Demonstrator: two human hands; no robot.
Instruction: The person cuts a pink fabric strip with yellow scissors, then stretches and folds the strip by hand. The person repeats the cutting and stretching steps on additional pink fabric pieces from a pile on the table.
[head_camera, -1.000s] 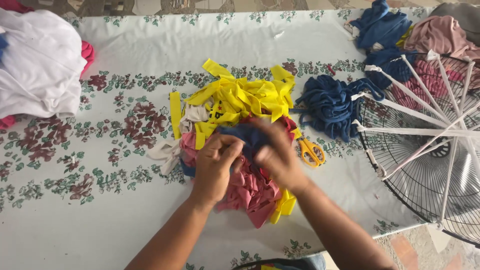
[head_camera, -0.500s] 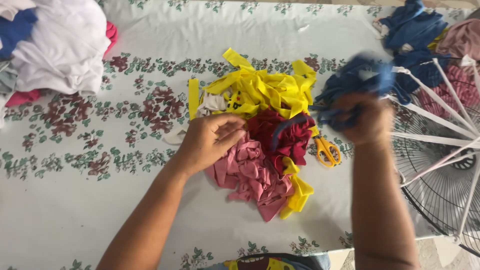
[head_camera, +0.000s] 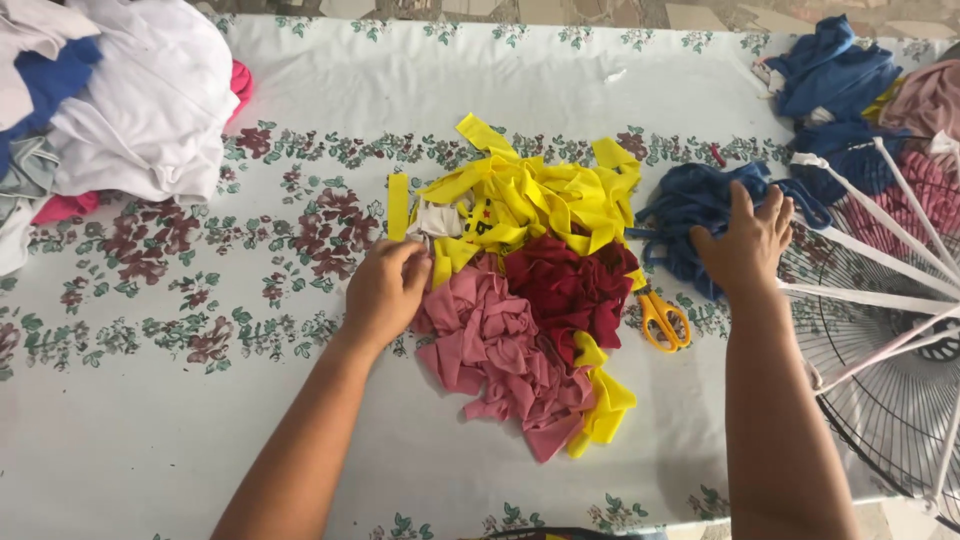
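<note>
A heap of cut fabric strips lies mid-table: yellow strips (head_camera: 530, 200) at the back, dark red strips (head_camera: 570, 290) in the middle, pink strips (head_camera: 495, 350) at the front. My left hand (head_camera: 385, 290) rests with curled fingers on the heap's left edge, touching pink and white scraps. My right hand (head_camera: 745, 245) lies flat, fingers spread, on a pile of dark blue strips (head_camera: 690, 205) to the right. Yellow-handled scissors (head_camera: 662, 318) lie between the heap and my right arm.
A floral tablecloth (head_camera: 200, 330) covers the table. White, blue and pink clothes (head_camera: 130, 100) are piled at the back left. More blue and pink fabric (head_camera: 860, 90) sits at the back right. A wire fan grille with white strips tied across it (head_camera: 890, 330) overhangs the right edge.
My right hand carried a dark blue piece from the heap to the blue pile on the right and now presses flat on it. My left hand stayed at the heap's left edge.
</note>
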